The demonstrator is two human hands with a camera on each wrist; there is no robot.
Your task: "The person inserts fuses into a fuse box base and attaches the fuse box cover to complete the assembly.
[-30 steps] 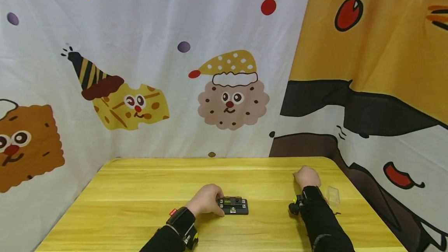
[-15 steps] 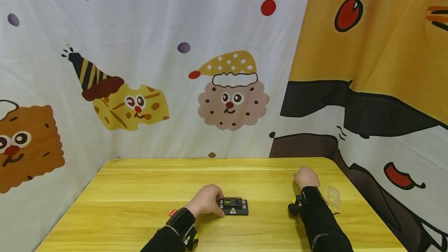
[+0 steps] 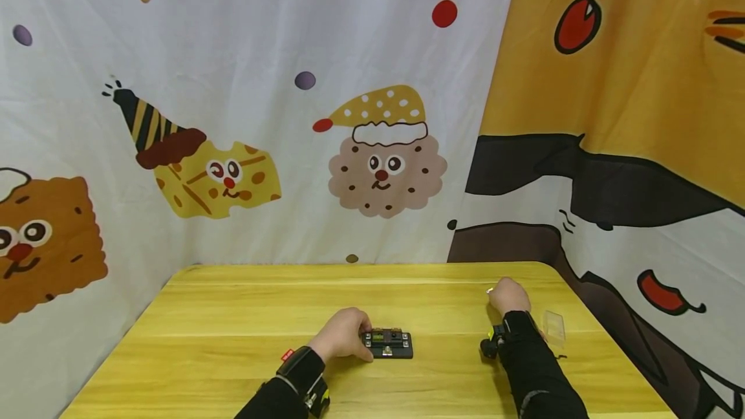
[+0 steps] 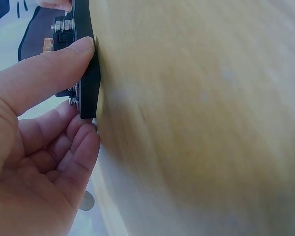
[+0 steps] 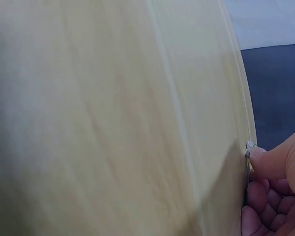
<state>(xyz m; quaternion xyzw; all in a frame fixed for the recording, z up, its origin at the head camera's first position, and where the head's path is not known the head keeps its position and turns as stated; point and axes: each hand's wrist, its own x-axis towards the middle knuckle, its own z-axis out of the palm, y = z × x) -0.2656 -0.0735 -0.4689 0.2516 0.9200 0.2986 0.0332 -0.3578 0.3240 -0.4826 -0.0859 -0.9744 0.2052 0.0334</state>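
In the head view, a small black electrical module (image 3: pixel 388 349) with metal screw terminals lies flat on the wooden table. My left hand (image 3: pixel 342 335) grips its left end. From the left wrist, the thumb (image 4: pixel 64 61) shows on one edge of the black base (image 4: pixel 90 98), and the curled fingers are at its end. Farther right, my right hand (image 3: pixel 509 296) is low over the table near the far edge. Its thumb and finger pinch a tiny silvery metal piece (image 5: pixel 250 144), too small to identify. The other fingers are curled in.
A clear plastic box or lid (image 3: pixel 555 327) sits right of my right forearm, with a small dark item (image 3: pixel 561 357) beside it. The wooden table (image 3: pixel 262 296) is bordered behind and at the sides by a printed cloth (image 3: pixel 244 83).
A bright bit of the metal piece now shows at my right fingertips. My left hand and the black module have stayed in place.
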